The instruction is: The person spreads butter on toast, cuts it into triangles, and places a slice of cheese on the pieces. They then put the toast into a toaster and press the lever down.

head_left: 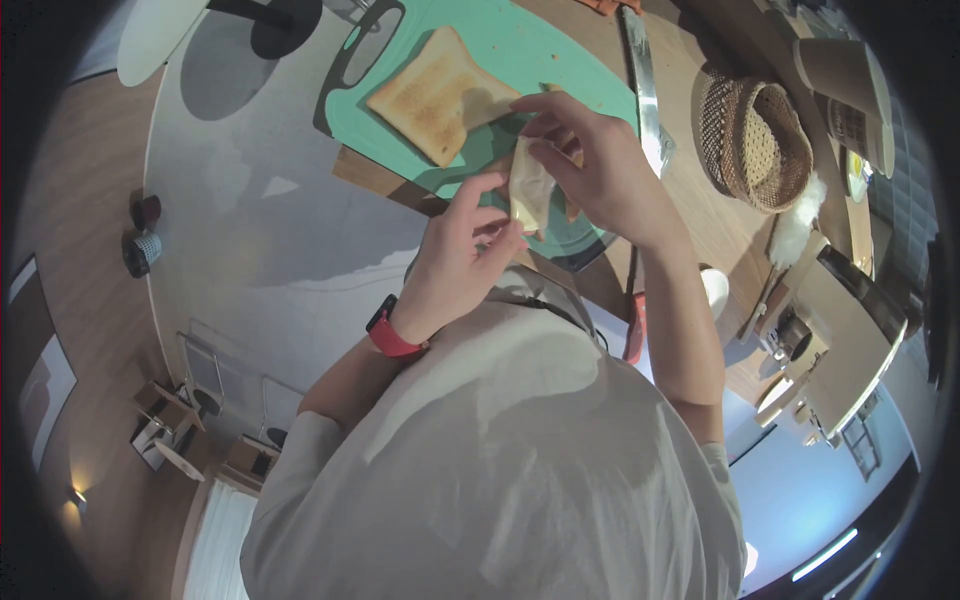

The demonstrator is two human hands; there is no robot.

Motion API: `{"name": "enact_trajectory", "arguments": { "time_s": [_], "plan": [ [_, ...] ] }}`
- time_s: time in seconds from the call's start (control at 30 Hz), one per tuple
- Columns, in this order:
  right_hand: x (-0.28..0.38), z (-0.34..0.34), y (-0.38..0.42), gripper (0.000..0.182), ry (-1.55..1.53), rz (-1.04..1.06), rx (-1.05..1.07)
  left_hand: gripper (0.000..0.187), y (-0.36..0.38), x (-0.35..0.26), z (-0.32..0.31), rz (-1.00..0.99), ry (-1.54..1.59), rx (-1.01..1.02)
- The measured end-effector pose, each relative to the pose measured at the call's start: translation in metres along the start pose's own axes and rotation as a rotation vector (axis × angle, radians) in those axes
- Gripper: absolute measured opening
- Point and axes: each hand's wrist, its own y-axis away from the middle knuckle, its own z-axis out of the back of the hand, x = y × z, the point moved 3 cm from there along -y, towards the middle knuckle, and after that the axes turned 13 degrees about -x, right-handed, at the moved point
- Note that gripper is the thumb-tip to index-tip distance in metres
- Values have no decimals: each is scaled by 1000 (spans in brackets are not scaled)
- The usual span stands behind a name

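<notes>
Both my hands hold a pale yellow, film-like slice (pixel 531 187) over the lower part of a green cutting board (pixel 519 38). My left hand (pixel 460 255), with a red-banded watch at the wrist, pinches its lower left edge. From the right, my right hand (pixel 608 165) grips its top edge between thumb and fingers. A toasted bread slice (pixel 443 95) lies flat on the board, up and to the left of my hands. More bread is partly hidden beneath the yellow slice and my right hand.
A long knife (pixel 643 85) lies at the board's right side. Beyond it are woven baskets (pixel 765 148), stacked paper cups (pixel 846 75) and a white fluffy brush (pixel 798 222). A red handle (pixel 636 328) shows beside my right forearm. A round white object is at the upper left.
</notes>
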Motion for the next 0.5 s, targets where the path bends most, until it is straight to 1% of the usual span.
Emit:
{"name": "enact_trajectory", "arguments": {
  "time_s": [0.1,0.17,0.37,0.5],
  "plan": [
    [0,-3,0,33,8,-5,0,38,-1,0,1,-70,-48,-30],
    [-1,-5,0,30,54,-49,6,45,-1,0,1,-107,-101,-42],
    [-1,-3,5,29,14,-34,-51,47,-1,-6,3,-113,-138,-32],
    [2,6,12,26,-64,-11,-111,48,0,-6,5,-222,-146,-54]
  ]
}}
